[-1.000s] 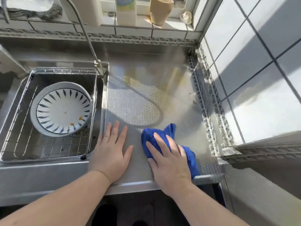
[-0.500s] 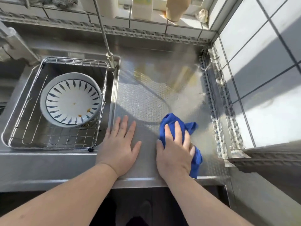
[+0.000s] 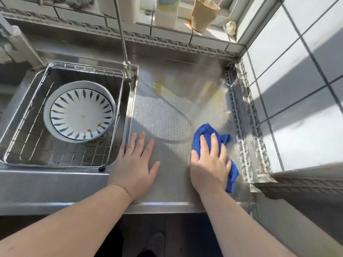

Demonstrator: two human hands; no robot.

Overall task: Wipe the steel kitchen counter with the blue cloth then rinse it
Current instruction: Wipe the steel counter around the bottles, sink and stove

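The textured steel counter (image 3: 167, 112) fills the middle of the head view, with yellowish smears near its back. A crumpled blue cloth (image 3: 206, 131) lies on its front right part. My right hand (image 3: 209, 164) presses flat on the cloth with fingers extended, and cloth shows beyond the fingertips and at the hand's right side. My left hand (image 3: 135, 164) rests flat on the bare counter beside the sink edge, fingers spread, holding nothing.
The sink (image 3: 22, 101) on the left holds a wire basket (image 3: 61, 160) with a white, blue-patterned bowl (image 3: 79, 112). A thin tap (image 3: 122, 38) rises at the sink's back right corner. A carton (image 3: 167, 10) and paper cup (image 3: 203, 13) stand on the tiled ledge. A tiled wall (image 3: 297, 89) bounds the right.
My right hand has slid the cloth to the right across the counter, toward the tiled wall. My left hand has stayed flat in the same place.
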